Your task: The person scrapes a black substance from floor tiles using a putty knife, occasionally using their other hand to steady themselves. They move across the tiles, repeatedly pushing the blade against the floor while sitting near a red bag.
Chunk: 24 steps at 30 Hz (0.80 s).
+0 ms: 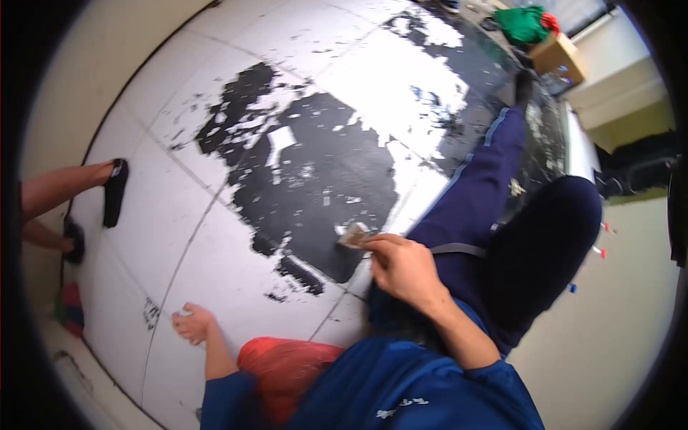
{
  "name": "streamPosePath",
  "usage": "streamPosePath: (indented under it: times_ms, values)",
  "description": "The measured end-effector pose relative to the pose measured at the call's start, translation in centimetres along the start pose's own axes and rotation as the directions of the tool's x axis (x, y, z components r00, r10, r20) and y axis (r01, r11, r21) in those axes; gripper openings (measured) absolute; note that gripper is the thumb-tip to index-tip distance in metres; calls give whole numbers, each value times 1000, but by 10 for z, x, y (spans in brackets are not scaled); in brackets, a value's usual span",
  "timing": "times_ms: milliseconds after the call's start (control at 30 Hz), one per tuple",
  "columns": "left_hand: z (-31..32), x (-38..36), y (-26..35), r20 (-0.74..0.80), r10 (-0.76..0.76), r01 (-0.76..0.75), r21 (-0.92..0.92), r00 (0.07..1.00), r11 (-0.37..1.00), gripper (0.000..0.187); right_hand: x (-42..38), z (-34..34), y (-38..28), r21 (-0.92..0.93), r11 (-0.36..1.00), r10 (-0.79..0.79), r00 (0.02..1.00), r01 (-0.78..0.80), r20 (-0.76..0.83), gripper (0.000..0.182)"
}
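Observation:
My right hand is closed in a pinch around a small, flat, brown-stained scraper blade. Its edge lies right at a large dark patch on the floor, beside a small white scrap. My left hand rests on the white tiled floor at the lower left, fingers apart and slightly bent, holding nothing. Small dark flecks mark the floor just left of it. Between my arms, close to my body, is a shiny red bag-like thing.
My outstretched legs lie along the right. Another person's feet in dark shoes stand by the left wall. A cardboard box, a green cloth and clear bottles sit at the upper right. A white scrap lies on the dark patch.

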<state>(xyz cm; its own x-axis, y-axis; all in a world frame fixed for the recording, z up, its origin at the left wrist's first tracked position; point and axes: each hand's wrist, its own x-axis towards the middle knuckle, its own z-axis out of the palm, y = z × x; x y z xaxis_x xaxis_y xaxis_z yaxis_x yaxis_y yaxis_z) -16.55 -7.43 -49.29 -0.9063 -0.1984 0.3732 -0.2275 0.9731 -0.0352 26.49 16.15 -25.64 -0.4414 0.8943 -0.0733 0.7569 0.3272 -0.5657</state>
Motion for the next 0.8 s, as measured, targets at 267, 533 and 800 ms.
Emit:
streamPosePath:
  times_ms: [267, 533, 800]
  values:
    - [-16, -5, 5, -11, -8, 7, -93, 1000, 996, 35, 0, -2, -2, 53, 996, 73, 997, -72, -28, 20]
    - [-12, -8, 9, -14, 2, -3, -86, 1000, 996, 36, 10, 20, 23, 23, 994, 106, 994, -107, 36, 18]
    - [-20, -8, 10, 8, -8, 9, -76, 1000, 997, 34, 3, -16, 1, 78, 988, 127, 991, -130, 40, 20]
